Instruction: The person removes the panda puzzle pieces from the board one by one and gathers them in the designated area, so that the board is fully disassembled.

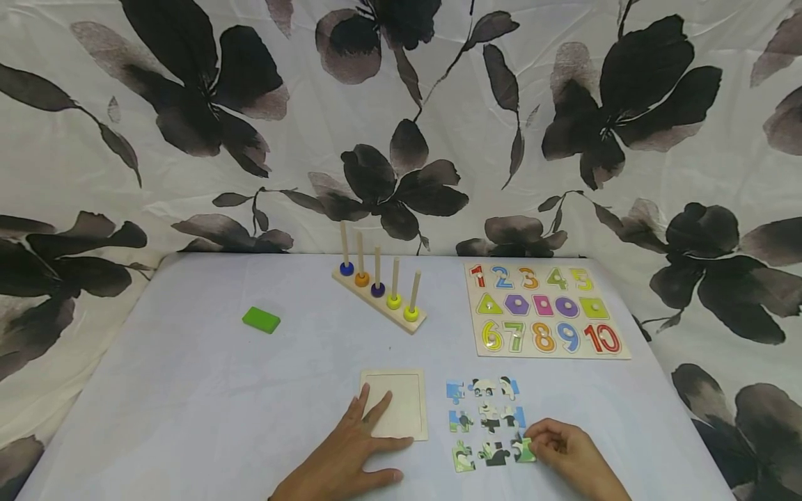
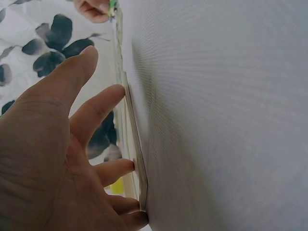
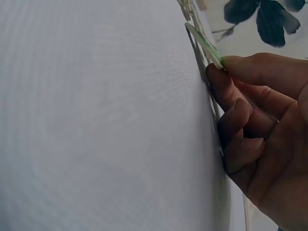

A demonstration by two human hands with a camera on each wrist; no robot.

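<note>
My left hand (image 1: 357, 449) rests with spread fingers on the square wooden puzzle tray (image 1: 404, 403), its fingertips on the tray's surface and edge. In the left wrist view the tray (image 2: 132, 130) shows edge-on under those fingers. My right hand (image 1: 567, 449) pinches a green-edged puzzle piece (image 1: 523, 449) between thumb and forefinger, at the lower right of the laid-out pieces. The right wrist view shows this piece (image 3: 206, 45) tilted, one side raised off the cloth. The other panda puzzle pieces (image 1: 489, 416) lie in loose rows between the tray and my right hand.
Behind the tray stands a wooden peg stand (image 1: 379, 292) with coloured rings. A number and shape board (image 1: 548, 309) lies at the back right. Towards the left is a green block (image 1: 261, 320). A floral cloth (image 1: 401, 125) hangs behind the white-covered table (image 1: 156, 390).
</note>
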